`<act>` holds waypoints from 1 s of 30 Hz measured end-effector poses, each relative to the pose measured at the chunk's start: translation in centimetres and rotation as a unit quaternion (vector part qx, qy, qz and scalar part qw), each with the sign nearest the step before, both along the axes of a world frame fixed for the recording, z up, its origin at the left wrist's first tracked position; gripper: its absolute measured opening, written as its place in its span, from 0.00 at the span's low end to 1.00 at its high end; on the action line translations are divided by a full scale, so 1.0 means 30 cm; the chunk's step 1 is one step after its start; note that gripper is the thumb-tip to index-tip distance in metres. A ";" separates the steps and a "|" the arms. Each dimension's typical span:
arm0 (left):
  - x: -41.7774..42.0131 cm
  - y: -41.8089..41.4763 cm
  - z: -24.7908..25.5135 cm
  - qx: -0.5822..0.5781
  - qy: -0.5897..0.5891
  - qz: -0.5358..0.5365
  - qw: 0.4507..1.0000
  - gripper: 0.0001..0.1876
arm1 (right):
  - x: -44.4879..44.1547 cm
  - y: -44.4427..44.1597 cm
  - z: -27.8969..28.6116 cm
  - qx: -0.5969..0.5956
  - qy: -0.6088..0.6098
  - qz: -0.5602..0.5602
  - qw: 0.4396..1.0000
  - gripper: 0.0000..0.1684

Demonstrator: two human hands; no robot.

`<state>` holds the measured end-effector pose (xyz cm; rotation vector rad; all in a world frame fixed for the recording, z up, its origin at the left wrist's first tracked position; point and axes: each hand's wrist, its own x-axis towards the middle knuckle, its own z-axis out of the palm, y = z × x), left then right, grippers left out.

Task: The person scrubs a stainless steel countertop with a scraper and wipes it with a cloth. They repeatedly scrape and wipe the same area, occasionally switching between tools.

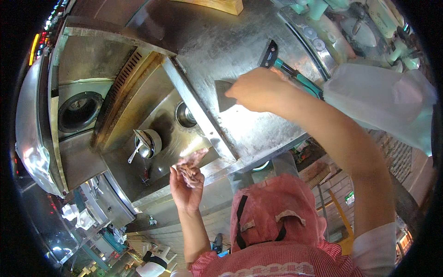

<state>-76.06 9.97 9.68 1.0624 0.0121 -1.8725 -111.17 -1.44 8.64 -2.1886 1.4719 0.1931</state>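
Observation:
My left hand (187, 195), palm up near the front edge of the metal counter, grips a crumpled pinkish-brown cloth (190, 169). Over the steel worktop, my right hand (256, 90) has its fingers curled on a thin grey metal plate or scraper blade (223, 96); part of that piece is hidden under the hand. Just beyond the right hand lies a scraper with a black head and a green and black handle (299, 78), partly behind the forearm. A raised metal divider (200, 110) runs between the two hands.
A metal pot with a ladle (152, 143) and a round metal container (186, 114) sit in the recessed section at left, near a slotted burner guard (117, 86) and black ring (80, 111). A whitish plastic bag (377, 93) is at right; a wooden board (221, 4) lies at the far edge.

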 end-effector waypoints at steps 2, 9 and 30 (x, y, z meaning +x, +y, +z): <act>-0.023 -0.033 0.019 -0.005 -0.024 0.021 0.999 0.18 | 0.067 -0.052 0.063 0.004 0.016 -0.013 1.000 0.14; -0.026 -0.052 0.038 -0.022 0.016 0.002 1.000 0.16 | 0.222 -0.259 -0.003 -0.015 -0.003 -0.082 0.996 0.15; 0.025 0.022 0.015 -0.008 0.042 -0.005 0.999 0.15 | 0.265 -0.185 0.061 0.047 0.101 0.115 0.987 0.15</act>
